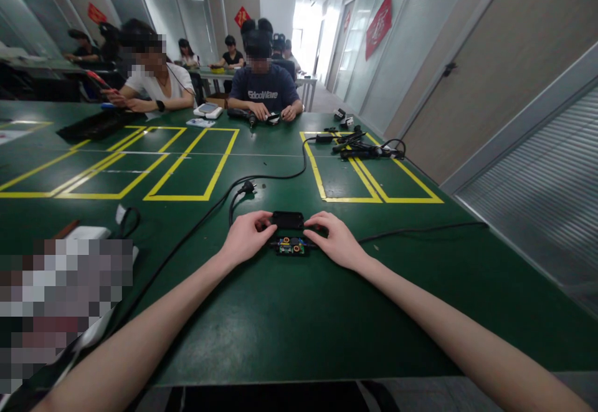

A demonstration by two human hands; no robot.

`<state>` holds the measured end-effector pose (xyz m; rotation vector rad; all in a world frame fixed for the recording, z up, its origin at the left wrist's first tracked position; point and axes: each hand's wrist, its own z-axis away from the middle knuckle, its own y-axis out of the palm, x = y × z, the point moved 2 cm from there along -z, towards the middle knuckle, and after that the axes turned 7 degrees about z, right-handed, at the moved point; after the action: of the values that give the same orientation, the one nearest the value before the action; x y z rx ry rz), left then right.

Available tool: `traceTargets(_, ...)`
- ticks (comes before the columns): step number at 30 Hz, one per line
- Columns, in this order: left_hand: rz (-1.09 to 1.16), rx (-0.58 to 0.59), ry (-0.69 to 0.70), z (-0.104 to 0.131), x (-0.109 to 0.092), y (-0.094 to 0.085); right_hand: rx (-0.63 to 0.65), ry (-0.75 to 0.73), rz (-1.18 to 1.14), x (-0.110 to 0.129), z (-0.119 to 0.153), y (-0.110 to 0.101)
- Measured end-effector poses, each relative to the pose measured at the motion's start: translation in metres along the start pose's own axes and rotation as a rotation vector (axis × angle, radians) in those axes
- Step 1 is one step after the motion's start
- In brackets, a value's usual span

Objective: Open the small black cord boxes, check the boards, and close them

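A black plastic cover (288, 219), its hollow side facing me, is held by its two short ends between my hands. The fingertips of my left hand (247, 235) pinch its left end, and those of my right hand (337, 239) are at its right end. Just below the cover, nearer to me, a small circuit board (292, 246) with copper coils sits in a black shell. Short black cables leave the board on both sides, near my thumbs.
A black cable with a plug (247, 187) lies beyond my left hand. Yellow tape rectangles mark the green table (261, 312). A pile of black adapters (352, 144) lies at the back right. A blurred object is at left; people sit opposite.
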<state>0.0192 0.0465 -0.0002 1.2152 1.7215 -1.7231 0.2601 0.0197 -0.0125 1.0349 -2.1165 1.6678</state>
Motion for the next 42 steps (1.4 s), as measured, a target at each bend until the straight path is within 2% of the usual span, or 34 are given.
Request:
traceTargets(3, 0.207, 0.020, -0.070, -0.0005, -0.0004, 0.0002, 0.009, 0.084, -0.158, -0.0001, -0.0009, -0.0012)
traceTargets(8, 0.396, 0.065, -0.131, -0.0017, 0.0006, 0.0022, 0.007, 0.187, -0.417, -0.0028, -0.0025, 0.0021)
traceTargets(13, 0.435, 0.171, -0.225, -0.0032, 0.0018, 0.0003, 0.054, 0.290, -0.655, -0.0053, -0.0025, 0.0045)
traceTargets(19, 0.413, 0.212, -0.211, -0.0031, -0.0023, -0.0043, 0.119, 0.312, -0.680, -0.0052, -0.0014, 0.0030)
traceTargets(26, 0.442, 0.235, -0.231, -0.0025, -0.0034, -0.0049, 0.090, 0.243, -0.605, -0.0007, 0.0003, 0.0031)
traceTargets(33, 0.479, 0.244, -0.202, -0.0042, 0.0001, -0.0013, 0.121, 0.311, -0.673, 0.0015, 0.0010, -0.0002)
traceTargets(42, 0.496, 0.263, -0.192, -0.0043, 0.0018, -0.0025, 0.135, 0.315, -0.728, 0.0017, 0.0012, -0.0043)
